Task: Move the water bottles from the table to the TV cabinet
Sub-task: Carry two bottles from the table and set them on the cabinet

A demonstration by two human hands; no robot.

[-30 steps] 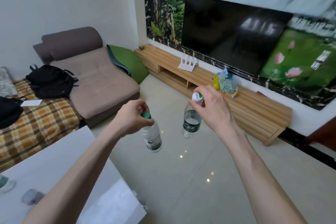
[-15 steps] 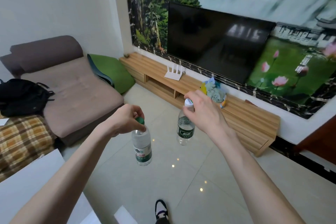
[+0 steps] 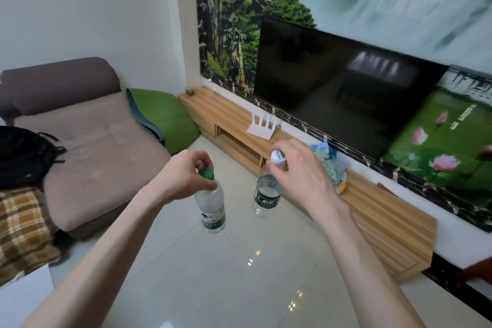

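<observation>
Closer now to the TV cabinet (image 3: 372, 210), left hand (image 3: 183, 178) and right hand (image 3: 300, 176) each pinch a cap, green-capped bottle (image 3: 211, 208) and white-capped bottle (image 3: 267, 194) hanging below, light, slippery, liable to swing.

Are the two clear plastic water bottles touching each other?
Apart. The head view shows pale floor between the green-capped clear plastic bottle in the left hand and the white-capped clear plastic bottle in the right hand.

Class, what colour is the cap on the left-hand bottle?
Green, seen clearly in the head view.
</observation>
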